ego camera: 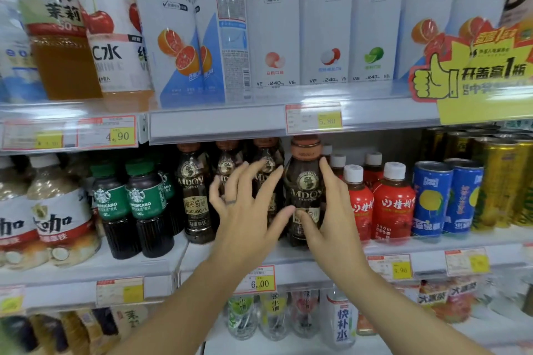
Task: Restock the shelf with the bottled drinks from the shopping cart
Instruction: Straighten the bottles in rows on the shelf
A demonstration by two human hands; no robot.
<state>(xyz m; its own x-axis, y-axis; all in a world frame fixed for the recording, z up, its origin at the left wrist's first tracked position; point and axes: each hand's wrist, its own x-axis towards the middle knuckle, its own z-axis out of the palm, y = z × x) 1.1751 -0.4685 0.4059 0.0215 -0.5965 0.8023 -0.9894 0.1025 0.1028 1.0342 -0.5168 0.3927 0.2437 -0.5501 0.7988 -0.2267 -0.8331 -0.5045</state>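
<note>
Head-worn view of a shop's middle shelf [161,264], packed with bottled drinks; the right hand [331,210] grips a dark coffee bottle [305,181] with a brown cap, thumb across the lower label, fingers round its right side; the bottle stands upright near the shelf's front edge and appears to rest on it, with matching coffee bottles [196,196] to its left and red juice bottles [392,202] with white caps just beside it on the right; the left hand [245,204] is open, fingers spread and straight in front of the matching bottles, thumb tip near the held bottle's lower left; whether its fingertips touch them is unclear; the shopping cart is out of view; the step in hand looks like seating this bottle in its row; to do it well, keep it upright and slide it straight back, since the cap sits close under the price rail [219,124] above; let the left hand steady the neighbours so none tips; leave the label facing forward; draw the right fingers out gently, because the red bottles crowd that side
</note>
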